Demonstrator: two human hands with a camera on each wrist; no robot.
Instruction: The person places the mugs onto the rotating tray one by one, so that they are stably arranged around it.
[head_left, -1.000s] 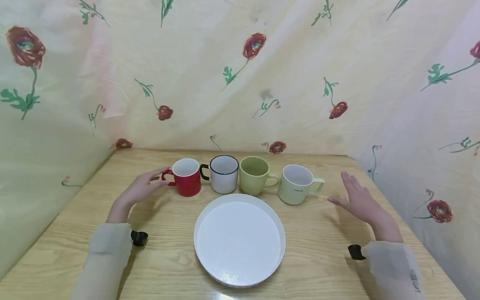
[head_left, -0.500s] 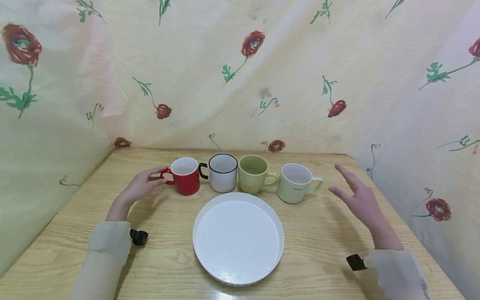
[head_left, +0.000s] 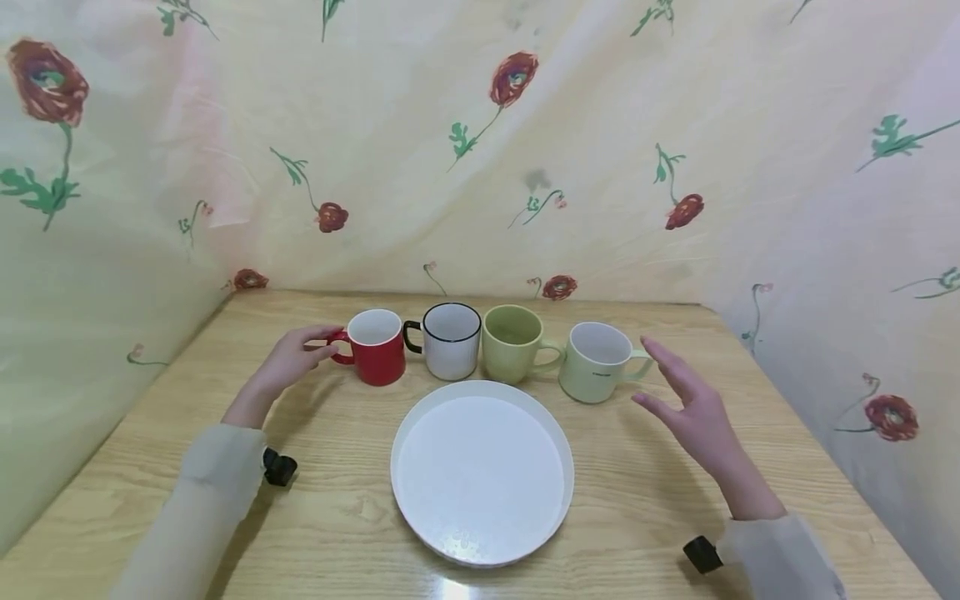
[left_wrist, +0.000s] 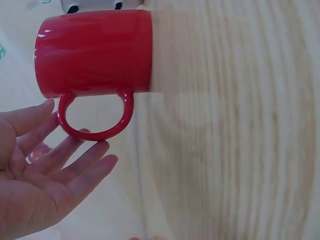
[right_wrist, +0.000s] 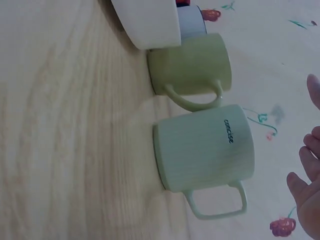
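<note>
My left hand (head_left: pixel 291 360) is at the handle of the red mug (head_left: pixel 378 354), which stands upright at the left end of the mug row. In the left wrist view, my fingers (left_wrist: pixel 75 167) lie loosely along the handle's outer curve, the thumb tip near its top, not wrapped round it. My right hand (head_left: pixel 693 417), fingers spread and thumb apart, hovers right of the pale green mug (head_left: pixel 588 371). Its fingertips overlap that mug's handle in the head view; in the right wrist view the fingers (right_wrist: pixel 297 185) show apart from the mug (right_wrist: pixel 205 150), which bears the word "concise".
Between these stand a white mug (head_left: pixel 450 354) with black rim and handle and an olive green mug (head_left: pixel 510 354). A round white tray (head_left: pixel 401 492) lies in front of them on the wooden table (head_left: pixel 322 517). Flowered cloth (head_left: pixel 390 167) hangs behind and at the sides.
My right hand has moved left to the pale green mug's handle. My left hand has edged in closer at the red mug's handle. The mugs and tray stay put.
</note>
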